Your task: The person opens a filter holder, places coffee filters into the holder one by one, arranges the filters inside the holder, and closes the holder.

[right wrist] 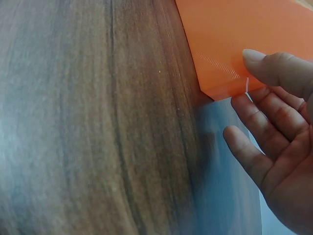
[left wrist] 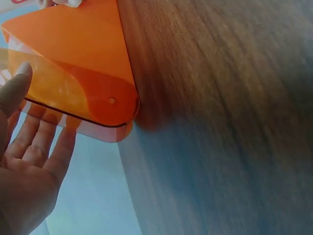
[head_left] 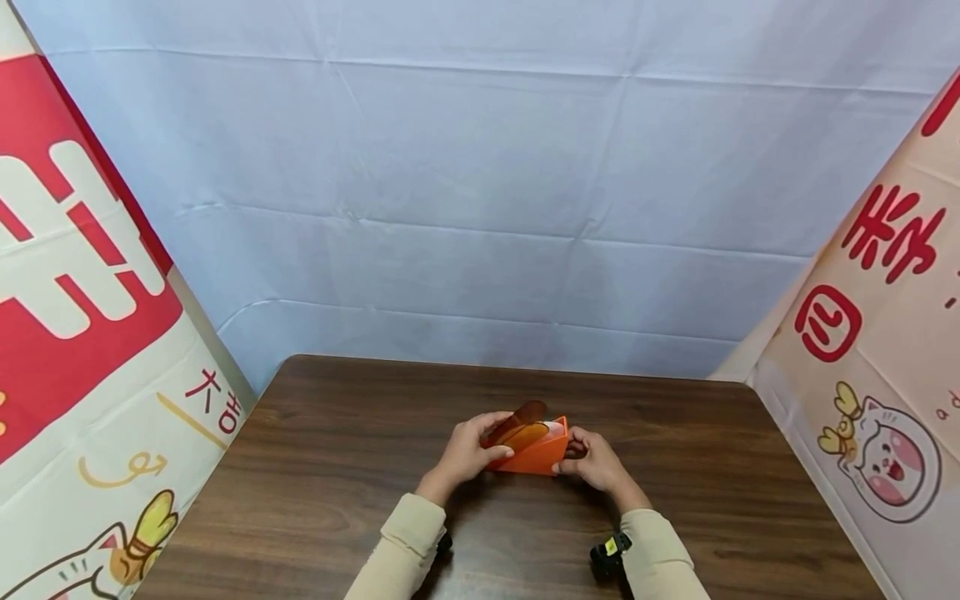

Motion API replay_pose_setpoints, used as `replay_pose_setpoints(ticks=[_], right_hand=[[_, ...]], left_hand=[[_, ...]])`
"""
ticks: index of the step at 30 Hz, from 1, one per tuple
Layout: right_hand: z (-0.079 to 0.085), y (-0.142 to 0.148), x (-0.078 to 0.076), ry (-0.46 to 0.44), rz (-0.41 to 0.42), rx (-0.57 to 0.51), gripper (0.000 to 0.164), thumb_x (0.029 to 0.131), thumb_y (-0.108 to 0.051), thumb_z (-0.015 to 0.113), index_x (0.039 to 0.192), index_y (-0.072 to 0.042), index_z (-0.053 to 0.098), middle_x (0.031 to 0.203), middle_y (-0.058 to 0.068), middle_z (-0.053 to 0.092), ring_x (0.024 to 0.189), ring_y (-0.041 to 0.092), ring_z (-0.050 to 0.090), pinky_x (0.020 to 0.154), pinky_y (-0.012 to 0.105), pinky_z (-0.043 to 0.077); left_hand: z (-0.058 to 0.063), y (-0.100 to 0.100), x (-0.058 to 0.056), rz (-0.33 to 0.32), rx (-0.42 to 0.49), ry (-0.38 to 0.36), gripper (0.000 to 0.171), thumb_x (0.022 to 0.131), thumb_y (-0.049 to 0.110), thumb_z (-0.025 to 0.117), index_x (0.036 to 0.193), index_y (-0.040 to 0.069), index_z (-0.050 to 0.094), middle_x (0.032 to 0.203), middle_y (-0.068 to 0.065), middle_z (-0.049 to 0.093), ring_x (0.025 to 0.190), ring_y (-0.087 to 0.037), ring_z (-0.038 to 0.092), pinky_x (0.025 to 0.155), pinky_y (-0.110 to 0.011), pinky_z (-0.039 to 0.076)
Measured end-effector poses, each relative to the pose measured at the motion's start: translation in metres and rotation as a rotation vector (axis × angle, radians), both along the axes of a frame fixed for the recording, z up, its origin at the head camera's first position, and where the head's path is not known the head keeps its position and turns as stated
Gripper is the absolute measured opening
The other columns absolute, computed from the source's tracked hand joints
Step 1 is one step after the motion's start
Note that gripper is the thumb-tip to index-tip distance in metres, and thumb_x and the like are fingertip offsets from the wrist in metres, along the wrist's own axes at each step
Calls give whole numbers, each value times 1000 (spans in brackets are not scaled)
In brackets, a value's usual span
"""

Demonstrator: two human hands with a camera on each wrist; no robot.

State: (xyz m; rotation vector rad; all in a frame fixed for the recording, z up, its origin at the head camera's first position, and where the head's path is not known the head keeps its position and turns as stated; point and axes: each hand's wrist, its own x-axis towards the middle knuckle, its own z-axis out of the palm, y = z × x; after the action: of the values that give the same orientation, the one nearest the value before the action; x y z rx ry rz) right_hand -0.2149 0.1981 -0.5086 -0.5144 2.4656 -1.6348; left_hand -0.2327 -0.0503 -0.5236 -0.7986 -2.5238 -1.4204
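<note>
An orange plastic box [head_left: 531,457] with a slanted top stands on the table, held between both hands. A see-through amber lid [left wrist: 58,88] joins its left end at a round pivot and tilts up above the box in the head view. My left hand [head_left: 467,450] pinches the lid, thumb on the near side and fingers behind it. At the box's right end my right hand [head_left: 595,460] grips the wall, the thumb [right wrist: 274,68] on the near face and fingertips at the end face. Something pale shows inside the box; its kind cannot be told.
The brown wood-grain table [head_left: 337,433] stretches out around the hands. A pale blue cloth [head_left: 465,208] hangs behind it. Printed cloths hang at the left [head_left: 90,350] and right [head_left: 885,350] sides. A black wrist device [head_left: 609,557] sits by the right sleeve.
</note>
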Motion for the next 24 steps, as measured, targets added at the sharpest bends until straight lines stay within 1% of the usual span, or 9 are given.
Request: replay_pose_setpoints(ticks=[3,5,7,12,14,20,24], right_hand=[[1,-1,1,-13,-1,-5,25,73,6,73,92,0,59,90,12,66,93,33,61,78,33,49],[2,-1,1,-18,1,-8,24,73,6,73,92,0,58,90,12,66,94,33,61,77,28,49],[2,-1,1,-25,2,-14,24,73,6,73,91,0,58,90,12,66,95,34,60,76,25,48],[-3,1,-2,-12,8,-19,25,73,7,73,92,1,58,90,13,66,95,35,60,76,27,49],[-9,3,-5,-8,14,-28,26,73,7,73,93,1,58,90,13,66,94,35,60,76,29,49],[-33,9,-16,-10,-3,-29,30,72,3,77,94,-1,58,92,10,67,92,25,62,77,27,49],[-36,10,-18,-7,-13,-21,30,72,0,78,93,-1,57,91,9,67,90,21,63,76,25,48]], left_hand=[[1,2,1,1,-53,21,50,78,20,75,125,14,59,119,-3,60,104,-18,57,86,-33,46],[2,4,2,3,-85,17,51,79,22,74,127,16,58,120,-2,59,107,-17,56,88,-33,45],[4,6,2,8,-113,12,51,80,24,74,128,18,58,121,-2,59,108,-17,55,89,-33,44],[5,10,2,21,-152,-1,51,80,25,73,128,18,58,120,0,59,107,-16,55,89,-33,44],[6,11,2,24,-161,-5,51,80,25,74,128,18,58,120,0,59,107,-15,55,90,-33,44],[7,16,0,28,-195,-15,49,79,26,75,125,18,60,119,1,59,107,-15,55,90,-33,43],[7,18,0,34,-214,-24,48,79,27,75,125,21,61,118,3,59,105,-14,55,89,-33,44]])
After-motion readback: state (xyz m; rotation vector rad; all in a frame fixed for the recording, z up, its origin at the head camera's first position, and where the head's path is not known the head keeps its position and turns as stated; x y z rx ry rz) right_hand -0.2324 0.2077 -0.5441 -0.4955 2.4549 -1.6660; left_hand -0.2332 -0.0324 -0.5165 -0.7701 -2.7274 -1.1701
